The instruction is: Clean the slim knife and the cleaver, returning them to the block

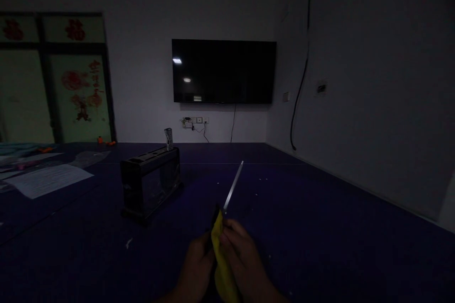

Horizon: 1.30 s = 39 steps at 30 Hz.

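Note:
Low in the middle of the head view, my two hands are close together around a yellow cloth (223, 270). My right hand (245, 258) pinches its right side, thumb and fingers closed on it. My left hand (196, 262) is curled on the other side, around a dark part at the cloth's edge; its fingers are mostly hidden. A dark tip (215, 213) pokes up above the cloth, too dim to name. Just beyond the hands a narrow, shiny pale strip (233, 185) points away from me; whether it touches the cloth I cannot tell.
A black box-shaped device (151, 182) with clear-looking sides stands left on the dark blue surface, a small patterned object (168, 138) on top. Paper sheets (50, 180) and plastic (90, 158) lie far left. A television (223, 71) hangs on the back wall; a cable (301, 85) hangs right.

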Each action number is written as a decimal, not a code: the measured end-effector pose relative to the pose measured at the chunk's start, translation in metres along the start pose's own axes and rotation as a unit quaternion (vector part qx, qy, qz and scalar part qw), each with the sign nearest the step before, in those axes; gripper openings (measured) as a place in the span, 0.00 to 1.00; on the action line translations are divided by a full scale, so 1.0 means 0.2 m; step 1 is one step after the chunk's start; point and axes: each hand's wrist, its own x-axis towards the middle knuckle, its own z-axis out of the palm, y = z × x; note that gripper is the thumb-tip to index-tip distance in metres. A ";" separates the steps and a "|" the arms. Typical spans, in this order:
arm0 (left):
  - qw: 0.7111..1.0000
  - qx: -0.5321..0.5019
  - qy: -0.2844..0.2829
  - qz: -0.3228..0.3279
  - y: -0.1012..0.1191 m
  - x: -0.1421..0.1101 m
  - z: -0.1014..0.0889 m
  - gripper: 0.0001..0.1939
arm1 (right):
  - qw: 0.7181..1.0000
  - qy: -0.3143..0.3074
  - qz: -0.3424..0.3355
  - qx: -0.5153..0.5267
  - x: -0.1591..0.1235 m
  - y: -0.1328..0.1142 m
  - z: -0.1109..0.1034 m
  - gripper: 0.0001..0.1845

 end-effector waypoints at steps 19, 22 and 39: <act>1.000 -0.004 0.004 0.010 0.01 0.01 0.01 0.15 | 0.999 -0.008 -0.041 -0.015 0.04 -0.03 -0.03 0.19; 1.000 -0.017 0.007 0.002 0.01 0.02 0.00 0.15 | 0.999 0.002 -0.034 0.000 0.04 -0.03 -0.03 0.20; 1.000 0.010 0.007 -0.002 -0.02 0.01 0.01 0.13 | 0.999 0.001 -0.024 -0.032 0.04 -0.03 -0.05 0.18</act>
